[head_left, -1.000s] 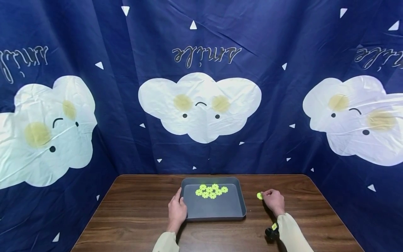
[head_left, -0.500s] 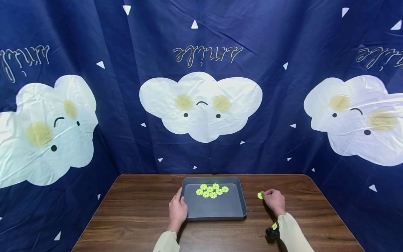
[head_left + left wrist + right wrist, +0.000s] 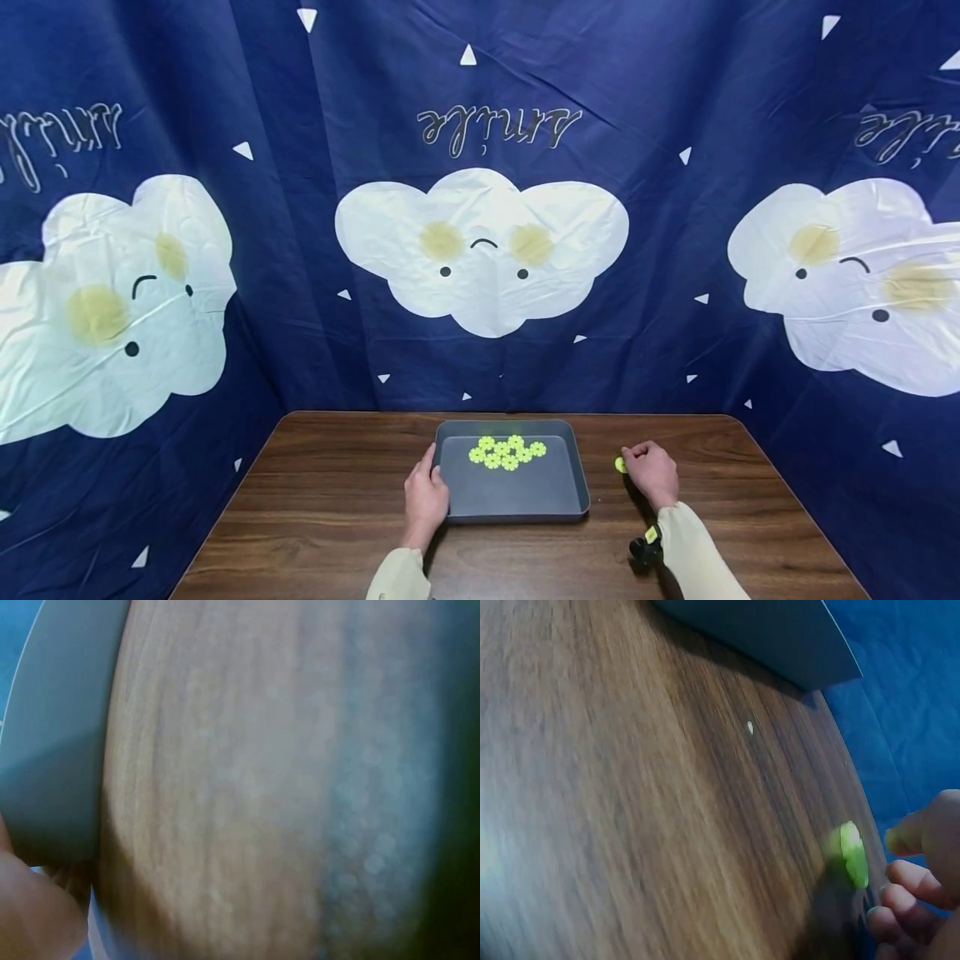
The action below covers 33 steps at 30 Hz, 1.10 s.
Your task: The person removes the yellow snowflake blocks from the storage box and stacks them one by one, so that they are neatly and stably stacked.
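- Shifted right hand (image 3: pixel 652 475) slightly left, at the green disc (image 3: pixel 620 465) right of the tray (image 3: pixel 517 496); cannot tell whether pinching.
- Kept left hand (image 3: pixel 426 500) spread against tray's left wall.
- Likely mid-handling, short of the green cluster (image 3: pixel 502 451).

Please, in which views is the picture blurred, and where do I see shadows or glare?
Head view: fairly sharp, a shadow beside the right hand. Left wrist view: the table blurs toward the right, where the edge goes dark; a shadow crosses the tray. Right wrist view: pale glare at the left edge.
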{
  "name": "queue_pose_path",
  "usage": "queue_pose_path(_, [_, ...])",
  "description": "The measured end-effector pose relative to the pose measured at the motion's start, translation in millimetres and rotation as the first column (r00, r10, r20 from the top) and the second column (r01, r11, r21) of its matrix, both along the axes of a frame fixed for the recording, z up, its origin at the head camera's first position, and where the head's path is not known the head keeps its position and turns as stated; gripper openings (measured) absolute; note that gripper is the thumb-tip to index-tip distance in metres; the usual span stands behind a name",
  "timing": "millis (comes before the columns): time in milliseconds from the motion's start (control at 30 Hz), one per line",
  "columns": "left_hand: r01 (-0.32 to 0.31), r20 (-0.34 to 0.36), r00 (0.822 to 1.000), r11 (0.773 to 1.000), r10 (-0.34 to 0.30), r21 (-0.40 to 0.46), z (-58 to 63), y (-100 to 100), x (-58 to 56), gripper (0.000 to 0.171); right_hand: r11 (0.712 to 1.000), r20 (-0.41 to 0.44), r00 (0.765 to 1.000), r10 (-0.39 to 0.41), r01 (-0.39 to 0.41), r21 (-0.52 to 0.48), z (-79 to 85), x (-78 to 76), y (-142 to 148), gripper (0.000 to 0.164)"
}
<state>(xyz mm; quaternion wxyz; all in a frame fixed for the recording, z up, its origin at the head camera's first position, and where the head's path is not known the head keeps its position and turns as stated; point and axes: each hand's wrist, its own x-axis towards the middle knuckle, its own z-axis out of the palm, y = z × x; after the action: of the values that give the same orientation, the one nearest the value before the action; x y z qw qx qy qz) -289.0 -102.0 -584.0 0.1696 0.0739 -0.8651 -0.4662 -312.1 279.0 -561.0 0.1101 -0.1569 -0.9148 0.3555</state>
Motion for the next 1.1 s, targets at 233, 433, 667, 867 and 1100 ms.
queue_pose_path(233, [-0.011, -0.007, 1.0, 1.0, 0.011, -0.011, 1.4, 1, -1.6, 0.044, 0.995, -0.235, 0.967, 0.098, -0.1, 0.005, 9.8, -16.0, -40, 0.016])
queue_pose_path(433, [-0.01, -0.02, 1.0, 1.0, 0.01, -0.018, 0.7, 1, -1.7, 0.044, 0.966, -0.257, 0.934, 0.247, -0.257, -0.007, 31.3, -24.3, -90, 0.014])
queue_pose_path(667, [-0.004, -0.017, 1.0, 1.0, 0.004, -0.022, -1.4, 2, -0.9, 0.044, 0.899, -0.091, 0.896, 0.435, -0.438, -0.019, 34.9, -24.4, -137, 0.021])
queue_pose_path(867, [-0.009, -0.028, 1.0, 1.0, 0.009, -0.02, -4.8, 3, 0.1, 0.044, 0.883, 0.033, 0.883, 0.468, -0.469, 0.029, 16.0, -22.8, -156, 0.025])
queue_pose_path(1100, [-0.005, -0.064, 0.998, 1.0, 0.003, -0.028, -2.6, 1, -0.9, 0.044, 0.886, 0.038, 0.89, 0.455, -0.456, 0.077, 5.5, -19.4, -168, 0.026])
